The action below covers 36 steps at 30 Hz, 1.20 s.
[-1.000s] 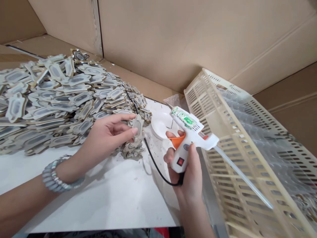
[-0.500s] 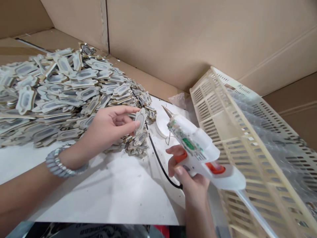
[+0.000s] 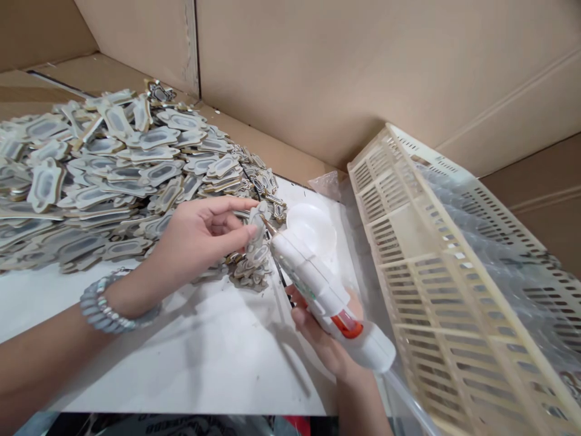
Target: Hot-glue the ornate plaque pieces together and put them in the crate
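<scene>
Between thumb and index finger, my left hand [image 3: 204,236] pinches a small grey frame-shaped plate [image 3: 258,219], held upright near the right end of the pile. My right hand [image 3: 324,339] is wrapped round a white hot glue gun [image 3: 318,275] with an orange part. Its metal nozzle tip is at the right edge of the small plate; whether it touches cannot be made out. A clear glue stick [image 3: 411,396] sticks out of the gun's back end. Below the left fingers lie more small plates [image 3: 249,266] in a little stack.
A large heap of similar grey plates [image 3: 113,175] covers the left of the white table [image 3: 195,357]. A white round dish [image 3: 313,227] lies behind the gun. A cream slatted plastic crate [image 3: 422,272] holding clear plastic stands at right. Cardboard walls [image 3: 318,72] enclose the back.
My right hand has swung the glue gun left and turned it, bringing the nozzle from apart to the small plate. My left hand stays almost in place, with the plate tilted slightly.
</scene>
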Tool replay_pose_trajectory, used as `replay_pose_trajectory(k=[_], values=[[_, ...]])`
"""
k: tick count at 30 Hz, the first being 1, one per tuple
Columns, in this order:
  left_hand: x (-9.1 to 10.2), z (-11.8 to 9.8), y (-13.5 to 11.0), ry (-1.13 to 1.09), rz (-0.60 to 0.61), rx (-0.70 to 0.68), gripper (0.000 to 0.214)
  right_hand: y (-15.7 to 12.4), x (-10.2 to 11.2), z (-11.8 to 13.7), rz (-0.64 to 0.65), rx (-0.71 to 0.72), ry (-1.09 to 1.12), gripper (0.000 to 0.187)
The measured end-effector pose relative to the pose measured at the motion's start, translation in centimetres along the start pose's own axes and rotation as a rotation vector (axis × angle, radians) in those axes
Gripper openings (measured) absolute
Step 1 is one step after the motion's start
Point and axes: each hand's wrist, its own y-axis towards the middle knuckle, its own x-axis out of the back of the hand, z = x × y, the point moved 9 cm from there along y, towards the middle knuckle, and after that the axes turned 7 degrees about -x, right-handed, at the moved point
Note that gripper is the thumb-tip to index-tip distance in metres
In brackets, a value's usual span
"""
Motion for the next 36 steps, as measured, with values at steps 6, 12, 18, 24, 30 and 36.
replay_pose_trajectory(k=[6, 12, 18, 24, 30, 36], values=[[-0.01, 0.12, -0.01, -0.008, 0.003, -0.026, 0.039, 0.11, -0.12, 0.25, 0.018, 0.024, -0.087, 0.028], [-0.01, 0.20, 0.07, -0.012, 0.004, -0.036, 0.039, 0.05, -0.04, 0.29, 0.005, 0.050, -0.139, 0.027], [0.16, 0.03, 0.07, 0.023, 0.002, -0.047, 0.037, 0.06, -0.17, 0.65, 0.004, 0.081, -0.153, 0.025], [0.05, 0.00, 0.19, 0.004, -0.004, -0.058, 0.036, -0.23, -0.05, 0.55, 0.016, 0.121, -0.191, 0.026], [0.05, 0.05, 0.22, -0.024, -0.011, -0.054, 0.035, -0.21, -0.06, 0.59, 0.011, 0.103, -0.171, 0.027], [0.12, 0.09, 0.18, -0.028, -0.005, -0.062, 0.034, -0.15, -0.27, 0.05, -0.007, 0.083, -0.179, 0.032]])
